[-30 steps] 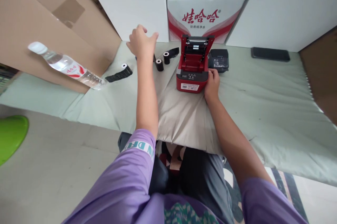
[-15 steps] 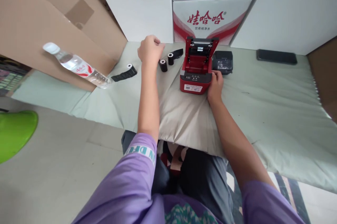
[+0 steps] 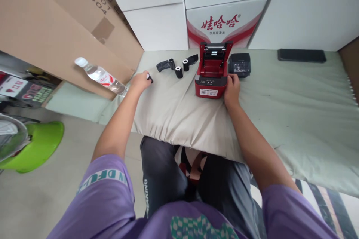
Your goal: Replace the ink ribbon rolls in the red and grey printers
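- Paper roll point(image 3: 150, 78) at frame centre-left: left hand point(image 3: 139, 82) closes on it; lift squarely.
- Right hand point(image 3: 231, 91) presses flat against red printer point(image 3: 211, 78), fingers together, steadying.

Left hand point(image 3: 139, 81) on black roll point(image 3: 149, 78); right hand point(image 3: 231, 90) against red printer point(image 3: 211, 72), lid up.

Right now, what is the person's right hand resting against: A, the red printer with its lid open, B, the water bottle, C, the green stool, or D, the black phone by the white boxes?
A: the right hand lies against the front right corner of the red printer, whose lid stands open, while the left hand is closed on a small black roll off to the left.
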Demonstrator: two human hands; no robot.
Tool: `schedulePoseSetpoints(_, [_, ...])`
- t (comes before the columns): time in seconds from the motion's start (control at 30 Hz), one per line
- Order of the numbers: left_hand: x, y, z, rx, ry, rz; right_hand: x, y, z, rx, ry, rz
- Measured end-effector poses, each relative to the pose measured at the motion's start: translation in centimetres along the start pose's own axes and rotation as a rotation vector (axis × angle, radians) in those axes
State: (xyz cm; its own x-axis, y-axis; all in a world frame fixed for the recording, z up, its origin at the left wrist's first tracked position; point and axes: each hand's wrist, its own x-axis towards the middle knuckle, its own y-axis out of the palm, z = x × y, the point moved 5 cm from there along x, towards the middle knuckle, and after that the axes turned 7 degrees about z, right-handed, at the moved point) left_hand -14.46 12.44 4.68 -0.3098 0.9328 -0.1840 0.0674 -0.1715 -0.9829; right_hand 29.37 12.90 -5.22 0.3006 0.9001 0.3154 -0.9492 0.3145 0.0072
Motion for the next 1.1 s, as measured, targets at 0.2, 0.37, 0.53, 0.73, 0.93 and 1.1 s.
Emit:
schedulePoseSetpoints(0.2, [-6.6, -3.3, -4.9, -0.048, 0.174, -0.203, -0.2, -0.1, 0.4, -0.015, -0.014, -0.007])
schedulePoseSetpoints(0.37, [-12.9, -7.6, -14.0, -0.049, 0.432, -0.265, -0.3, 0.0, 0.6, -0.028, -0.011, 0.003])
schedulePoseSetpoints(0.53, [-13.3, -8.3, -23.8, 0.256, 0.613, -0.216, -0.3, -0.1, 0.7, -0.020, 0.002, 0.014])
schedulePoseSetpoints(0.73, [-10.2, -5.6, -28.5, 0.381, 0.730, 0.047, -0.3, 0.0, 0.4, -0.026, 0.002, 0.013])
schedulePoseSetpoints(0.93, [-7.5, -4.9, -29.0, 0.257, 0.880, 0.240, -0.2, 0.2, -0.1, -0.042, 0.033, 0.021])
schedulePoseSetpoints(1.1, [-7.9, -5.1, -29.1, 0.383, 0.829, 0.059, -0.1, 0.3, -0.1, -0.046, 0.015, 0.014])
